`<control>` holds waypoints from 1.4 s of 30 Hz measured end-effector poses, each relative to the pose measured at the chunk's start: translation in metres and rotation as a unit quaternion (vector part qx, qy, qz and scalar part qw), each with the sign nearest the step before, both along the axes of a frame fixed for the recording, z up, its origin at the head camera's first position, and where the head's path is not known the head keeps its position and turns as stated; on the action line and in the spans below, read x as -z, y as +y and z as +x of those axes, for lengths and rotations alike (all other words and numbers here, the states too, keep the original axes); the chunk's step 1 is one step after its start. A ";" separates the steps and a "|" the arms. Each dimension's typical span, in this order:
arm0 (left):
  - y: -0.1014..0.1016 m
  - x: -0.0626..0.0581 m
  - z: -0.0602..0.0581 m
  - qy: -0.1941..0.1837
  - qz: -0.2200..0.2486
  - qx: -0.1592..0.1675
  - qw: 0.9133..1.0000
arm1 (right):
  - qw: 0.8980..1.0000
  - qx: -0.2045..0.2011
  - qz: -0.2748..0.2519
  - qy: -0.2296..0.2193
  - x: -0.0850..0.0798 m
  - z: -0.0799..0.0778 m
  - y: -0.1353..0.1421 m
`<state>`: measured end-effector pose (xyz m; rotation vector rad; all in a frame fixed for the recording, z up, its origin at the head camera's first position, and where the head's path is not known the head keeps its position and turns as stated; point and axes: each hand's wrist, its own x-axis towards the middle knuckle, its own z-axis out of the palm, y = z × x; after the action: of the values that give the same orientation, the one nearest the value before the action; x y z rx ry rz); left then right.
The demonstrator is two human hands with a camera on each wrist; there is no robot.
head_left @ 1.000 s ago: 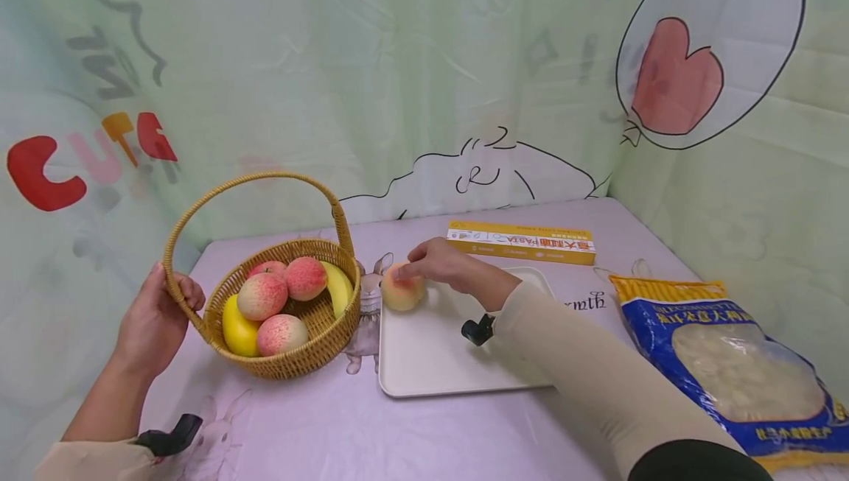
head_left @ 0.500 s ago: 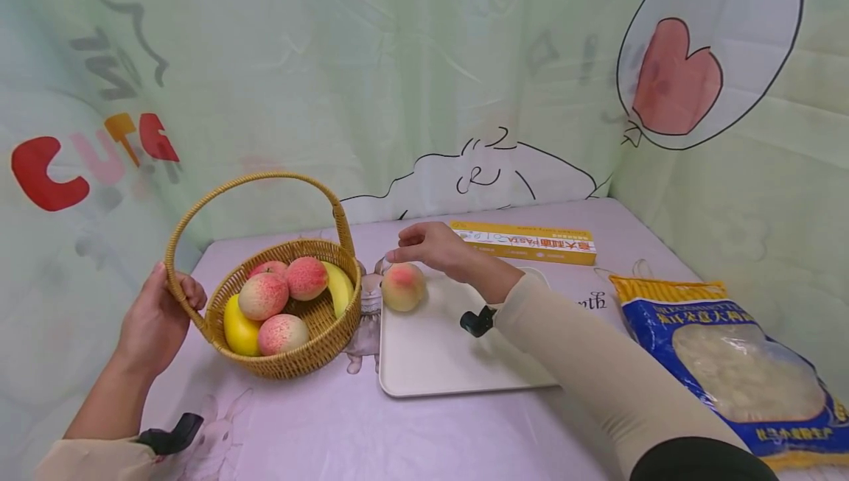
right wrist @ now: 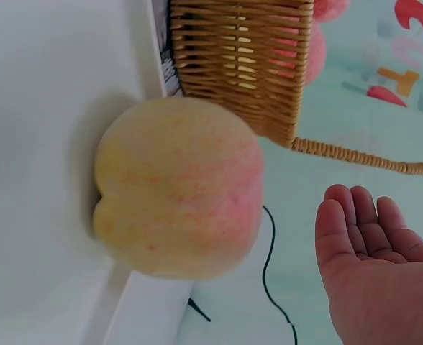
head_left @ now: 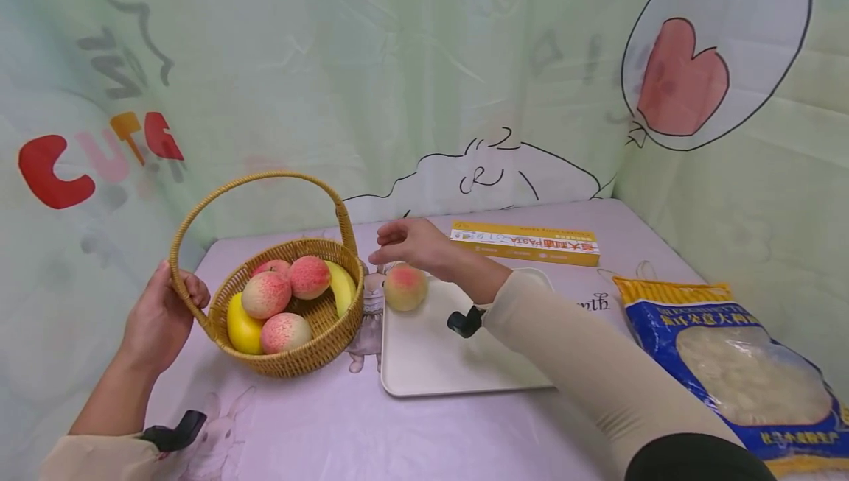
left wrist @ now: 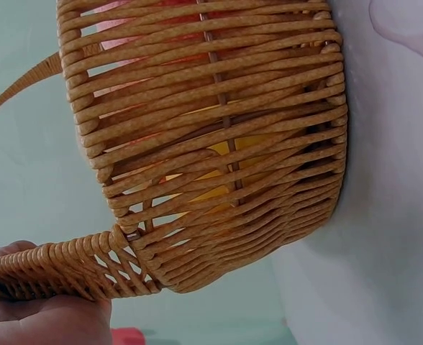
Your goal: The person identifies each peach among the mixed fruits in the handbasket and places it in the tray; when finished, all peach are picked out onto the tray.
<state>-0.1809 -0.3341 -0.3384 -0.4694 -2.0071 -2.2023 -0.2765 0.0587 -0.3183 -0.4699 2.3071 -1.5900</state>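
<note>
Left hand (head_left: 161,313) grips the handle (head_left: 281,173) of a wicker basket (head_left: 298,364), one red fruit (head_left: 273,267) inside partly hidden. Right hand (head_left: 416,247), relaxed and empty, hovers near a peach (head_left: 406,289).

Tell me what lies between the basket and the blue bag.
In the head view, the white tray lies between them, one peach on its far left corner; the right forearm crosses over the tray.

Peach (head_left: 406,287) cream-yellow, blushed pink; basket (head_left: 292,367) golden-tan, woven; tray (head_left: 424,367) off-white; banana (head_left: 341,288) yellow; tablecloth (head_left: 318,433) lilac, rabbit-printed
</note>
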 end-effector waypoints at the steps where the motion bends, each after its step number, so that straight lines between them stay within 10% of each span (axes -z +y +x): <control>1: 0.000 0.000 0.000 0.000 0.000 0.000 1.000 | 1.000 -0.006 0.002 0.002 -0.001 0.000 -0.002; 23: 0.001 0.000 -0.002 0.009 0.001 -0.006 1.000 | 0.996 -0.078 0.031 0.029 -0.015 0.000 -0.054; 42: 0.000 0.000 -0.004 0.006 0.006 -0.009 1.000 | 0.977 -0.108 0.163 0.083 -0.019 -0.018 -0.099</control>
<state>-0.1845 -0.3336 -0.3381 -0.4609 -1.9832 -2.1948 -0.2942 -0.0406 -0.2994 -0.7634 2.4769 -1.0822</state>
